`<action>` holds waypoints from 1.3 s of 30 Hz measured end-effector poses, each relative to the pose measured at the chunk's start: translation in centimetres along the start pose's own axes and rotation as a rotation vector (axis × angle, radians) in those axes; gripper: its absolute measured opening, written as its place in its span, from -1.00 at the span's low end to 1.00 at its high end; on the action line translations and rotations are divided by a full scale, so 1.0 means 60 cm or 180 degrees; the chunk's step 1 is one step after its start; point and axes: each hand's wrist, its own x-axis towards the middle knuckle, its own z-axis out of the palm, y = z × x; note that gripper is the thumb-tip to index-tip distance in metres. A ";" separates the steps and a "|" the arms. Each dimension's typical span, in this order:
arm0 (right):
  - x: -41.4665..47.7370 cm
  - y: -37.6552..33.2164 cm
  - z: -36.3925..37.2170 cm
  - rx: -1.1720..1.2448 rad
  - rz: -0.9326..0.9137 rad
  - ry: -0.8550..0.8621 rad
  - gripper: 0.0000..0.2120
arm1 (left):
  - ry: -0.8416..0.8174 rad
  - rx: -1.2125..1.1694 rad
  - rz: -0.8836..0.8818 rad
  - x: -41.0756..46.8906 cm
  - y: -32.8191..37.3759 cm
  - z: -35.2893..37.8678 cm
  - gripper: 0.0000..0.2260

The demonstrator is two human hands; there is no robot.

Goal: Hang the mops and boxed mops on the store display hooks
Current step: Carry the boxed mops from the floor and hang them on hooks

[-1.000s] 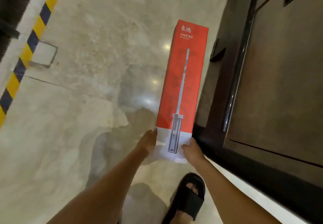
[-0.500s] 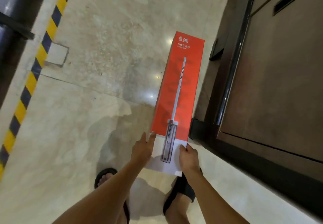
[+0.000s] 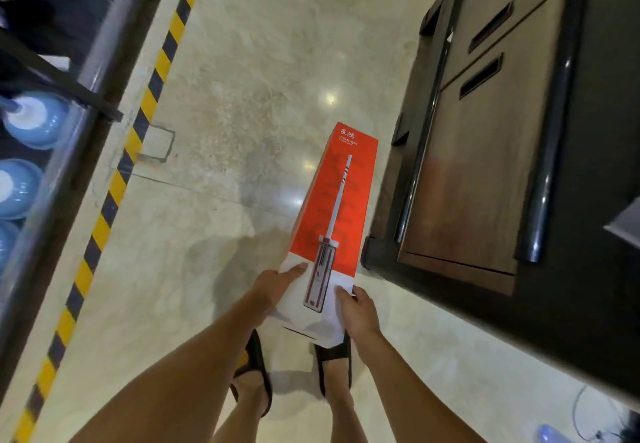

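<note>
A long red and white boxed mop [image 3: 337, 200] with a mop picture on its face points away from me, above the floor. My left hand [image 3: 277, 287] holds its near white end on the left side, thumb stretched along the top face. My right hand [image 3: 356, 311] grips the near right corner, fingers curled round the edge. The box's far end is lower than the near end. No display hooks are in sight.
A dark wooden counter [image 3: 485, 165] with slots stands close on the right. A yellow-black striped line [image 3: 138, 120] runs along the floor on the left beside a metal rail [image 3: 79, 124], with blue water bottles [image 3: 31, 120] behind it. Marble floor [image 3: 263, 62] stretches ahead. My sandalled feet [image 3: 256, 373] show below.
The box has risen towards me and its near end is now lifted. Both hands slid to a firmer hold on it. My view has pulled back, showing both feet and the rail.
</note>
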 end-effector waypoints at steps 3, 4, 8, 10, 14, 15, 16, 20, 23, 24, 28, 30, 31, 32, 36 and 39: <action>-0.015 -0.014 -0.011 -0.0048 0.0069 -0.0231 -0.78 | 0.0022 0.0108 0.0271 -0.040 0.017 -0.007 -0.65; -0.020 -0.017 -0.013 -0.0075 0.0107 -0.0293 -0.78 | 0.0086 0.0160 0.0363 -0.050 0.014 -0.009 -0.64; -0.053 -0.038 -0.022 -0.0113 0.0071 -0.0308 -0.72 | 0.0182 0.0054 0.0656 -0.087 -0.009 -0.019 -0.59; -0.068 -0.057 -0.032 0.0142 0.0033 -0.0397 -0.66 | 0.0067 -0.0115 0.0711 -0.106 -0.020 -0.026 -0.63; -0.073 -0.108 -0.050 0.0818 -0.0021 -0.0645 -0.62 | 0.0050 -0.0232 0.0744 -0.139 -0.037 -0.046 -0.63; -0.067 -0.121 -0.053 0.0925 -0.0041 -0.0701 -0.54 | 0.0018 -0.0237 0.0779 -0.148 -0.044 -0.051 -0.54; -0.058 -0.134 -0.056 0.0978 -0.0071 -0.0764 -0.41 | -0.0013 -0.0275 0.0826 -0.154 -0.052 -0.057 -0.46; -0.041 -0.193 -0.058 0.1229 -0.0218 -0.0936 -0.14 | -0.0056 -0.0397 0.1005 -0.185 -0.072 -0.065 -0.41; -0.037 -0.216 -0.038 0.1340 -0.0373 -0.0911 -0.14 | -0.0070 -0.0432 0.1007 -0.199 -0.078 -0.070 -0.44; -0.033 -0.216 -0.030 0.1298 -0.0337 -0.0797 -0.09 | -0.0074 -0.0443 0.0987 -0.201 -0.081 -0.073 -0.41; -0.046 -0.212 -0.014 0.0828 -0.0254 -0.0161 -0.18 | -0.0358 -0.0475 0.0962 -0.210 -0.087 -0.088 -0.37; -0.062 -0.208 -0.012 0.0696 -0.0320 -0.0020 -0.23 | -0.0545 -0.0555 0.0965 -0.212 -0.086 -0.098 -0.31; -0.071 -0.205 -0.012 0.0639 -0.0356 0.0038 -0.26 | -0.0542 -0.0644 0.0970 -0.213 -0.081 -0.103 -0.21; -0.080 -0.200 -0.011 0.0608 -0.0398 0.0068 -0.29 | -0.0473 -0.0732 0.0964 -0.213 -0.072 -0.108 -0.07; -0.116 -0.156 -0.005 0.0614 -0.0543 0.0061 -0.31 | -0.0157 -0.0740 0.1148 -0.223 0.000 -0.122 0.13; -0.165 -0.127 -0.014 0.0615 -0.0704 -0.0099 -0.29 | 0.0073 -0.0723 0.1359 -0.254 0.076 -0.129 0.09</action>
